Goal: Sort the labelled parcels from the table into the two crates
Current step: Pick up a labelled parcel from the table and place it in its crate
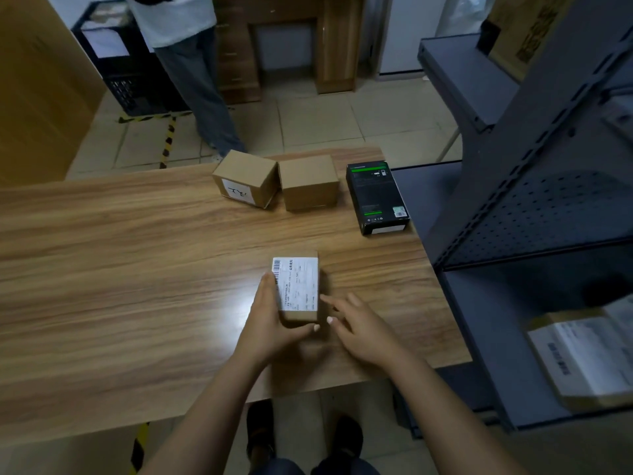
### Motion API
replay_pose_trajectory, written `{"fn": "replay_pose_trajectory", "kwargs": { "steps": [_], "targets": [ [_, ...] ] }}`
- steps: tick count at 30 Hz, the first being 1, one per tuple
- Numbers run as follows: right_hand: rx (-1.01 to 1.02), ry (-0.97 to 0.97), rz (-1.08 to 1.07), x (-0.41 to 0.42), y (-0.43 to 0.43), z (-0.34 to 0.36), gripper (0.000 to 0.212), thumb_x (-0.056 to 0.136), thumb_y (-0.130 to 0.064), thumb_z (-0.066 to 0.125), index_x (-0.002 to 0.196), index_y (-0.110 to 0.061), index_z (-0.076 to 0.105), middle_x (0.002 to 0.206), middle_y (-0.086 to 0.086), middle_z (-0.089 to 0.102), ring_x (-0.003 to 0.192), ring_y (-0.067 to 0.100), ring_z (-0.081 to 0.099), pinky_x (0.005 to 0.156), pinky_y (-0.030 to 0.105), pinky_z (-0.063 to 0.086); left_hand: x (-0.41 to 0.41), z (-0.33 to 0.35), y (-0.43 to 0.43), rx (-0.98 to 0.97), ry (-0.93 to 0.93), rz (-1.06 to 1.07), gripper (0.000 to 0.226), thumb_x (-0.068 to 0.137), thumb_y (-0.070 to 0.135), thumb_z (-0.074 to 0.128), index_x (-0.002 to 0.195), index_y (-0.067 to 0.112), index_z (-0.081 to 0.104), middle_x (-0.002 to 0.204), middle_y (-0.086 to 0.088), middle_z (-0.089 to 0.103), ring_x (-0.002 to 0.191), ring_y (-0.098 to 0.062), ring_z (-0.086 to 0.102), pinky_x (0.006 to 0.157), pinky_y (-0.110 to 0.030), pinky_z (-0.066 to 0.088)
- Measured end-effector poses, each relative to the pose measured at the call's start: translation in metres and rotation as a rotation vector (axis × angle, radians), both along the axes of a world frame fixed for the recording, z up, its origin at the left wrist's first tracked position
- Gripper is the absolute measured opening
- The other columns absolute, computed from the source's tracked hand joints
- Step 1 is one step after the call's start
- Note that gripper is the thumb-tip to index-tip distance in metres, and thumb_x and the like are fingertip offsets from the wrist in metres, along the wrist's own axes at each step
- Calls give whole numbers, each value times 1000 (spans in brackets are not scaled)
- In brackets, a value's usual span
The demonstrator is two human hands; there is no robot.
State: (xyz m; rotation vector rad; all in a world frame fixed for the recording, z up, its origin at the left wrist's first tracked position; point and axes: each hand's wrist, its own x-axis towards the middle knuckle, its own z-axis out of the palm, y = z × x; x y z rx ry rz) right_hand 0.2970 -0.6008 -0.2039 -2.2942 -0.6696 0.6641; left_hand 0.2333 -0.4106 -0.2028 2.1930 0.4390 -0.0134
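A small brown parcel [298, 286] with a white shipping label on top sits on the wooden table [120, 269] near its front. My left hand [274, 320] grips it, fingers along its left side and thumb under its near end. Just right of the parcel, my right hand [356, 327] hovers with fingers spread, one fingertip at its right edge. At the table's far side stand two cardboard boxes, one with a handwritten label [244, 178] and a plain one [308, 181]. A black retail box [376, 197] lies at the right edge. A black crate [113, 60] stands on the floor, far left.
A person in a white top and jeans [195, 73] stands beyond the table beside the crate. A grey metal shelving unit [534, 200] lines the right side, with a labelled parcel [582, 358] on a lower shelf. Yellow-black tape [168, 145] marks the floor.
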Motion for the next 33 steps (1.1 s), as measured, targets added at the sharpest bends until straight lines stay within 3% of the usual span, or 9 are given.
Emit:
{"fn": "replay_pose_trajectory", "kwargs": {
  "steps": [4, 8, 12, 15, 18, 21, 26, 33],
  "targets": [
    [-5, -21, -40, 3, 5, -2, 49, 97, -16, 49, 143, -31, 46, 121, 0, 46, 104, 15, 53, 96, 32, 44, 8, -3, 7, 168, 21, -3, 129, 44, 80, 70, 147, 17, 25, 148, 3, 37, 136, -15, 35, 110, -46, 33],
    [-56, -67, -174, 19, 14, 12, 50, 96, -22, 54, 144, -34, 42, 131, -3, 41, 111, 14, 52, 95, 31, 45, 13, -2, 10, 239, 47, -13, 124, 46, 77, 61, 147, 14, 26, 148, -4, 36, 137, -23, 33, 109, -51, 30],
    [-89, -133, -150, 35, 32, 31, 71, 87, -17, 68, 148, -33, 36, 150, -3, 31, 137, 18, 35, 111, 33, 34, 14, 1, 35, 230, 65, -231, 124, 48, 71, 53, 152, 16, 15, 157, -1, 20, 144, -19, 15, 117, -45, 17],
    [-148, -126, -84, 39, 52, 38, 82, 80, -13, 73, 149, -35, 32, 160, -7, 17, 144, 18, 25, 112, 35, 33, 10, 5, 61, 245, 50, -295, 121, 49, 71, 52, 152, 17, 20, 157, -2, 22, 145, -19, 15, 118, -38, 18],
    [-162, -81, -68, 36, 70, 33, 88, 78, -12, 74, 150, -35, 30, 162, -7, 13, 145, 18, 24, 112, 33, 32, 6, 7, 85, 235, 51, -276, 111, 58, 62, 67, 150, 15, 27, 155, -2, 28, 143, -21, 21, 115, -34, 21],
    [-131, -58, -124, 29, 84, 27, 89, 78, -12, 73, 152, -31, 28, 156, -4, 22, 140, 19, 32, 112, 28, 33, 2, 5, 106, 195, 58, -243, 100, 69, 42, 79, 150, 15, 27, 153, -2, 32, 141, -21, 26, 113, -31, 23],
    [-95, -61, -220, 6, 98, 22, 87, 79, -15, 74, 152, -28, 28, 146, -4, 30, 132, 14, 40, 103, 21, 35, 4, 4, 128, 139, 24, -255, 89, 76, 26, 75, 150, 28, 27, 143, 7, 46, 131, -13, 40, 98, -21, 30],
    [-169, -115, -201, 11, 108, 31, 98, 75, -22, 79, 154, -27, 21, 161, -5, 13, 145, 19, 23, 115, 29, 25, 11, 2, 140, 67, 48, -316, 80, 72, 36, 68, 143, 42, 31, 136, 20, 50, 128, -4, 44, 100, -37, 45]
  ]
}}
